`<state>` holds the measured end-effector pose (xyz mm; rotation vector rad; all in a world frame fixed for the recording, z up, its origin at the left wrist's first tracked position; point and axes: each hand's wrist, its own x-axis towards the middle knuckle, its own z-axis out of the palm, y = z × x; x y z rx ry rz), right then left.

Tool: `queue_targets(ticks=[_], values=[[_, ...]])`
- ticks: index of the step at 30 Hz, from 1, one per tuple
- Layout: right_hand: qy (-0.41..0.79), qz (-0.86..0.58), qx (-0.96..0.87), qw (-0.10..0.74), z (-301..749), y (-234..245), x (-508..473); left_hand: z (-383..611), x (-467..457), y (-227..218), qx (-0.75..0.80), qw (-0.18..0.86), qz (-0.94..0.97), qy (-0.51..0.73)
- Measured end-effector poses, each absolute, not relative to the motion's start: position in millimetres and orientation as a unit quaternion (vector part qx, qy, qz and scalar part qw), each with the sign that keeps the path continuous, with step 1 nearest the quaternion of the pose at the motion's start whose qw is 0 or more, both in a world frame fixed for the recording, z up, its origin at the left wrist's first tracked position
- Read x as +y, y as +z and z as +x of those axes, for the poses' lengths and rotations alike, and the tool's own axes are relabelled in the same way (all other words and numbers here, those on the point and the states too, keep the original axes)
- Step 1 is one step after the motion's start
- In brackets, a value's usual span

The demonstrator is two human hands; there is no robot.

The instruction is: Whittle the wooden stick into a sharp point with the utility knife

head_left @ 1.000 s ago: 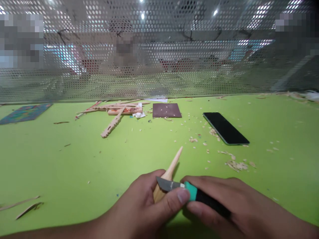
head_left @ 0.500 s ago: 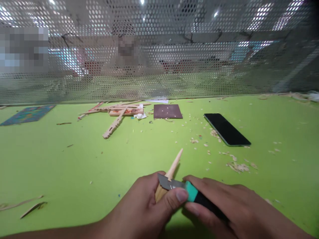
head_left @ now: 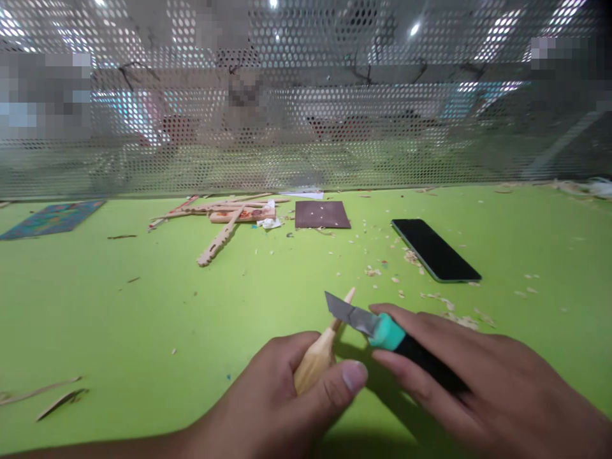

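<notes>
- From my end of the head feed, I have the pale wooden piece with a long tapered point (head_left: pixel 315 362) low in the centre, raised over the bright green tabletop (head_left: pixel 143 319).
- The left hand (head_left: pixel 291 398) grips its thick end between thumb and fingers; the point angles forward and slightly right.
- The right hand (head_left: pixel 488 376) is closed around the black-handled cutting knife with a teal collar and grey blade (head_left: pixel 386 333).
- Done, as I judge it: the front is already pared to a slim spike, with a shoulder where it widens. Pale curled wood shavings (head_left: pixel 373 272) lie scattered beyond the hands, mostly to the right.
- Left, as I judge it: the body behind the shoulder is far thicker than the spike; whether it needs more paring, I can't tell.
- The blade crosses in front of the spike, so I can't confirm that its edge touches wood.
- The left hand hides the piece's butt end; the right covers the handle's rear.
- Shapes behind the grey perforated metal screen (head_left: pixel 306 150) are too blurred for me to read.
</notes>
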<state>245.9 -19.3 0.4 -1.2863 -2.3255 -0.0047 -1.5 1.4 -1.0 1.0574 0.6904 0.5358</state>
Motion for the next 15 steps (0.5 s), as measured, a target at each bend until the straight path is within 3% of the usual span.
queue_targets(ticks=[10, 15], values=[[0.349, -0.444, -0.807, 0.173, 230.4, 17.7, -15.8, -2.5, 1.0, -0.8, 0.341, 0.761, 0.507, 0.219], [0.406, -0.426, -0.787, 0.185, 227.8, 13.8, -21.1, -2.5, 2.9, -5.9, 0.376, 0.726, 0.539, 0.202]])
